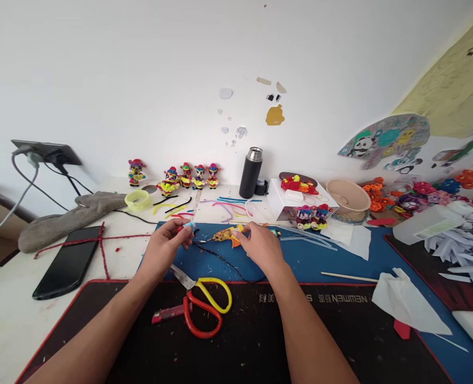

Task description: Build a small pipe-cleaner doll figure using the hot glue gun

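My left hand [165, 244] is closed in a pinch on a small red and blue figure piece [187, 226], mostly covered by the fingers. My right hand [262, 246] is wrapped round a yellow glue gun [226, 233] with an orange trigger, its nozzle pointing left toward the piece. A black cord [218, 256] runs across the blue mat below the glue gun. Scissors [207, 306] with one yellow and one red handle lie on the black mat between my forearms, over a red box cutter [168, 313].
Several colourful figurines [171, 180] stand along the wall. A black thermos [251, 173], a white box [276, 198] and a beige bowl [348, 196] are behind the hands. A phone [66, 266] lies left under red fuzzy stems [103, 250]. At right are white tissue [408, 298] and a thin stick [348, 277].
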{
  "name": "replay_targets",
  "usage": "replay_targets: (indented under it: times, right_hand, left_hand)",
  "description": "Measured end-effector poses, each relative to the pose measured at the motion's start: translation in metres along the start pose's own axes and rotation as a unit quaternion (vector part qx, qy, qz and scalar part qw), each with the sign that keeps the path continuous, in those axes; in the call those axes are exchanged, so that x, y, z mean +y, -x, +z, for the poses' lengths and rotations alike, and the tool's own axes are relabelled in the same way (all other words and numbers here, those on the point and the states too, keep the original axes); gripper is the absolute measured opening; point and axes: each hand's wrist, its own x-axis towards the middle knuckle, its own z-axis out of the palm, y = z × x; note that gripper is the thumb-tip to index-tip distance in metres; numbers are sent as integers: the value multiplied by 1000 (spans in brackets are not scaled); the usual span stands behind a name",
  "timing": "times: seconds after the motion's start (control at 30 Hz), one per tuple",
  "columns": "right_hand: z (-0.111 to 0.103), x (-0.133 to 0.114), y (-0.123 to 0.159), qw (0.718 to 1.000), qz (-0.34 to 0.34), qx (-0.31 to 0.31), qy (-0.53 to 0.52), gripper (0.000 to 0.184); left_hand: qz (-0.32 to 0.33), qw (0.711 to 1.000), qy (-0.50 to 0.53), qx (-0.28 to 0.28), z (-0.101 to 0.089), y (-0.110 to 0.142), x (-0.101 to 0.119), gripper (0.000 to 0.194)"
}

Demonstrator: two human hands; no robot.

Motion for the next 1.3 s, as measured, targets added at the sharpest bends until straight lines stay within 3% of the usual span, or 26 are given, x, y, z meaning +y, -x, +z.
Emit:
replay_targets:
  times: [0.2,0.43,0.7,0.87,1.03,1.3]
  right_hand:
    - [7,3,-2,1000,-17,9,22,33]
    - [13,4,-4,999,-13,-25,27,30]
    - [19,5,-8,999,-7,-17,-31,29]
    - [18,6,-8,989,-18,-17,-146,31]
    - [24,3,-10,945,-38,-20,-325,41]
    - [22,-7,-8,812,-2,-50,-581,49]
  left_hand:
    - [-9,998,56,-6,0,-1,-4,51]
    - [-30,996,86,-8,4,1,0,48]
    - [-64,988,143,4,3,0,-2,44]
    - [-79,982,168,15,1,-2,-4,41]
    - [-84,978,189,33,-1,-4,-3,35]
    - [-94,969,221,50,-3,-6,-4,33]
